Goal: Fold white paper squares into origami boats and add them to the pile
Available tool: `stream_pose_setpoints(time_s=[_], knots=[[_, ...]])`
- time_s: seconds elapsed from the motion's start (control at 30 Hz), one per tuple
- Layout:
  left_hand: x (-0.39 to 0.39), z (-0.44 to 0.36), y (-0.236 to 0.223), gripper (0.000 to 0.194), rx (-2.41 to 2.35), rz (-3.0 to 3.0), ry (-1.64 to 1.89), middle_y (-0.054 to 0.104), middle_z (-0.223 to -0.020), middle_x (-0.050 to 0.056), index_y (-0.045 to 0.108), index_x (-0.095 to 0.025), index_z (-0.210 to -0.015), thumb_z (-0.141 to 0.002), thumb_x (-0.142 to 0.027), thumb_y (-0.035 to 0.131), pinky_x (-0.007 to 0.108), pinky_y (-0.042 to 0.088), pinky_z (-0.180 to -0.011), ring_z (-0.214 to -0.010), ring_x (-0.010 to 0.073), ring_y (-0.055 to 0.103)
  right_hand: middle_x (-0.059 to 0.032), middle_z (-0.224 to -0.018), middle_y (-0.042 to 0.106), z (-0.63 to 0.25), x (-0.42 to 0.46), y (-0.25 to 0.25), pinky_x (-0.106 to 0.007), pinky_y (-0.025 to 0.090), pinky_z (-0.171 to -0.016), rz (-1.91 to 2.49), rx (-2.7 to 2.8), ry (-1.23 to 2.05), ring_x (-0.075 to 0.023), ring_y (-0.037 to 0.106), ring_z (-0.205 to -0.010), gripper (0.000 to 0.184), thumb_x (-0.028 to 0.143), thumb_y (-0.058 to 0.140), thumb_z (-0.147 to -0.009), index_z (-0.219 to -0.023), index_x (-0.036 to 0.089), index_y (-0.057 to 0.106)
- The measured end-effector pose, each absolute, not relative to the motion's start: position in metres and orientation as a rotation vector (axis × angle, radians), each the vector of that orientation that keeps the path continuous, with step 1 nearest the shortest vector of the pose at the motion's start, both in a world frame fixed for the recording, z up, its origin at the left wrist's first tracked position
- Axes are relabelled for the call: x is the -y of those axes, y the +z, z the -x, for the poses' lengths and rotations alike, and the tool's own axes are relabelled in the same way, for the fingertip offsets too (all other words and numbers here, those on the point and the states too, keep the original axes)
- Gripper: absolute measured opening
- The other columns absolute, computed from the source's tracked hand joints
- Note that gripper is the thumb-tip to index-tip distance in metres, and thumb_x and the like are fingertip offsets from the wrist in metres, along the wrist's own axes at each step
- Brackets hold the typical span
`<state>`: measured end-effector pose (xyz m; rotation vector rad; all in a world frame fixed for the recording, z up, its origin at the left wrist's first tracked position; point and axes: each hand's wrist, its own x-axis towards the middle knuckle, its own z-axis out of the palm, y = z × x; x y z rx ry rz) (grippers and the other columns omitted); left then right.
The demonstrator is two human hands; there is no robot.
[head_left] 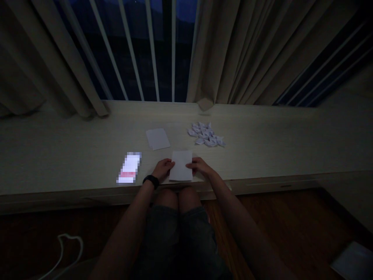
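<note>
Here, left fingers [172, 165], right fingers [189, 166] pinch paper [180, 167] edges; ledge [276, 147] wide rightward.

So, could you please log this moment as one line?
left hand: holds paper sheet | right hand: holds same sheet | loose sheets: beyond, left | folded papers: beyond, right

"What sort of place is this?"
"A room in a home, it seems: long beige curtains [230, 50] hang beside a barred window [142, 58]."
"Anything else homely?"
"A brown wood-look floor [271, 225], and a broad, pale surface [262, 140] running beneath the window like a deep sill."
</note>
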<state>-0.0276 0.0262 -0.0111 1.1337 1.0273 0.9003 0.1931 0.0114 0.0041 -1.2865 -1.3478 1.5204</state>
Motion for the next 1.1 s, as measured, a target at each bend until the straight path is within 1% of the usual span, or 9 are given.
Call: stream_pose_setpoints(time_s=[0.13, 0.27, 0.47, 0.6, 0.7, 0.87, 0.93, 1.03, 1.1], knots=[[-0.024, 0.027, -0.013, 0.034, -1.057, -1.13, 0.928, 0.058, -0.062, -0.001, 0.057, -0.015, -0.081, -0.066, -0.041, 0.072, 0.02, 0.038, -0.045, -0.049, 0.0097, 0.052, -0.0057, -0.075, 0.07, -0.193, -0.01, 0.005, -0.023, 0.045, -0.051, 1.242, 1.301, 1.538, -0.015, 0.059, -0.059, 0.033, 0.031, 0.071, -0.062, -0.089, 0.012, 0.07], [-0.022, 0.025, -0.011, 0.038, -1.082, -1.098, 0.955, 0.063, -0.07, 0.003, 0.055, -0.015, -0.087, -0.063, -0.037, 0.075, 0.022, 0.044, -0.048, -0.055, 0.0126, 0.058, -0.0062, -0.085, 0.07, -0.193, -0.008, 0.002, -0.025, 0.046, -0.056, 1.203, 1.253, 1.533, -0.0164, 0.061, -0.066, 0.041, 0.029, 0.072, -0.061, -0.1, 0.015, 0.068], [-0.019, 0.026, -0.01, 0.041, -1.029, -1.032, 0.926, 0.065, -0.075, 0.005, 0.054, -0.015, -0.09, -0.062, -0.033, 0.077, 0.03, 0.053, -0.054, -0.061, 0.0161, 0.063, -0.0075, -0.09, 0.071, -0.194, -0.005, -0.003, -0.029, 0.048, -0.066, 1.145, 1.088, 1.487, -0.0186, 0.063, -0.073, 0.041, 0.031, 0.075, -0.059, -0.096, 0.015, 0.069], [-0.019, 0.027, -0.011, 0.036, -1.037, -1.056, 0.954, 0.064, -0.071, 0.003, 0.056, -0.016, -0.089, -0.063, -0.03, 0.076, 0.027, 0.051, -0.053, -0.058, 0.014, 0.061, -0.0075, -0.092, 0.071, -0.194, -0.004, -0.004, -0.032, 0.05, -0.072, 1.123, 0.973, 1.469, -0.0198, 0.063, -0.077, 0.038, 0.029, 0.076, -0.057, -0.092, 0.015, 0.07], [-0.02, 0.027, -0.011, 0.032, -1.057, -1.118, 0.961, 0.061, -0.065, 0.001, 0.056, -0.016, -0.088, -0.064, -0.029, 0.073, 0.024, 0.046, -0.049, -0.051, 0.0113, 0.056, -0.0082, -0.095, 0.07, -0.194, -0.003, -0.003, -0.033, 0.051, -0.071, 1.114, 0.991, 1.495, -0.0211, 0.064, -0.079, 0.039, 0.026, 0.076, -0.056, -0.093, 0.015, 0.07], [-0.02, 0.025, -0.008, 0.03, -1.112, -1.214, 0.962, 0.058, -0.058, -0.002, 0.058, -0.016, -0.088, -0.065, -0.031, 0.07, 0.022, 0.039, -0.047, -0.047, 0.0101, 0.051, -0.0057, -0.091, 0.071, -0.192, -0.002, -0.002, -0.029, 0.049, -0.063, 1.186, 1.15, 1.486, -0.0192, 0.063, -0.073, 0.042, 0.028, 0.075, -0.058, -0.098, 0.017, 0.068], [-0.019, 0.024, -0.007, 0.035, -1.125, -1.246, 0.981, 0.057, -0.057, -0.003, 0.059, -0.016, -0.095, -0.066, -0.033, 0.069, 0.021, 0.039, -0.047, -0.047, 0.0106, 0.051, -0.0062, -0.089, 0.071, -0.192, -0.003, -0.003, -0.029, 0.048, -0.062, 1.202, 1.164, 1.475, -0.0191, 0.062, -0.072, 0.039, 0.029, 0.074, -0.058, -0.094, 0.016, 0.069], [-0.017, 0.024, -0.006, 0.051, -1.123, -1.277, 1.009, 0.057, -0.057, -0.005, 0.054, -0.018, -0.111, -0.064, -0.033, 0.071, 0.021, 0.039, -0.05, -0.049, 0.0105, 0.052, -0.0079, -0.088, 0.071, -0.193, -0.005, -0.007, -0.029, 0.047, -0.062, 1.215, 1.103, 1.445, -0.0194, 0.062, -0.072, 0.036, 0.029, 0.073, -0.056, -0.088, 0.013, 0.07], [-0.016, 0.025, -0.006, 0.05, -1.117, -1.31, 1.005, 0.058, -0.059, -0.005, 0.054, -0.019, -0.11, -0.064, -0.031, 0.071, 0.021, 0.039, -0.051, -0.05, 0.0105, 0.052, -0.0074, -0.086, 0.07, -0.194, -0.006, -0.01, -0.028, 0.046, -0.061, 1.212, 1.073, 1.429, -0.0189, 0.061, -0.069, 0.036, 0.028, 0.073, -0.055, -0.087, 0.013, 0.07]])
